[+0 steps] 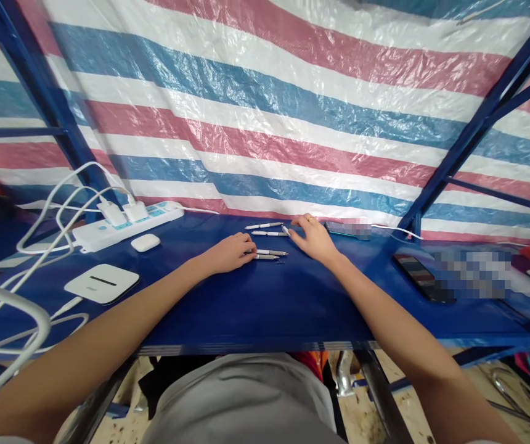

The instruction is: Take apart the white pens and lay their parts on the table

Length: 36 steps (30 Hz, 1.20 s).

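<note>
My left hand (230, 254) rests on the blue table top (265, 302) with its fingertips at the near ends of two silver-and-white pens (272, 252). A tiny dark part (280, 262) lies just beyond those pens. My right hand (313, 239) sits to the right, fingers spread, its fingertips on a short white pen piece (285, 230). I cannot tell whether that piece is gripped. Two more slim white pens (264, 226) lie farther back between my hands.
A white power strip (129, 225) with plugged-in chargers and looping cables stands at the back left, near a white earbud case (145, 242) and a flat white device (101, 283). Phones (419, 277) lie on the right. A striped tarpaulin (265, 111) hangs behind a blue frame.
</note>
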Each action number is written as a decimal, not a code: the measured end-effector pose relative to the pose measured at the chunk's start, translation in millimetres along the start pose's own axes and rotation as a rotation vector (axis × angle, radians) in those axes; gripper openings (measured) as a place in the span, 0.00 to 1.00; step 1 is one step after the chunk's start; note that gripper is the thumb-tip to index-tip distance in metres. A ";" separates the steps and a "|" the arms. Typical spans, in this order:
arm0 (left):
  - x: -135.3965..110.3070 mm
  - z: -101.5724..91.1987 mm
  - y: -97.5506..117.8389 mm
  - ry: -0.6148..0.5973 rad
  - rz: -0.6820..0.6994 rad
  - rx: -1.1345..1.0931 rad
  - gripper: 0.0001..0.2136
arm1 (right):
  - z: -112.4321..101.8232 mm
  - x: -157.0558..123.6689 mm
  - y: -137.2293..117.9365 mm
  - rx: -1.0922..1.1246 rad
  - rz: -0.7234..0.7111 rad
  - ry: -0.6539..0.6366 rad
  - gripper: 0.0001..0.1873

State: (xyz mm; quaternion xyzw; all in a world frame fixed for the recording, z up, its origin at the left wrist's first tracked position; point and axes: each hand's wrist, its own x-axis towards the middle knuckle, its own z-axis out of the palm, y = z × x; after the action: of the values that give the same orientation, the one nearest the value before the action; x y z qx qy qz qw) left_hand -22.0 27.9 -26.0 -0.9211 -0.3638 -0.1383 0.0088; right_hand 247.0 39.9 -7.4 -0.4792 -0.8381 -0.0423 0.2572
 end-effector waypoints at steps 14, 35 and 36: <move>-0.1 7.0 -5.1 0.000 0.031 -0.028 0.11 | 24.4 5.0 16.5 -0.103 0.262 -0.310 0.19; -0.1 -7.2 22.7 -0.090 -0.070 -0.031 0.14 | -7.7 3.5 22.4 -0.121 0.389 -0.516 0.20; -0.1 -6.3 23.1 -0.093 -0.072 -0.021 0.14 | -9.3 3.4 19.3 -0.123 0.337 -0.459 0.21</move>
State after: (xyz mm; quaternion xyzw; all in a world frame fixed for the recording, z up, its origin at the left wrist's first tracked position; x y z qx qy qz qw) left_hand -8.1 10.0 -18.1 -0.9128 -0.3954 -0.0994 -0.0226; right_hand 265.2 50.0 -1.1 -0.6235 -0.7787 0.0597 0.0346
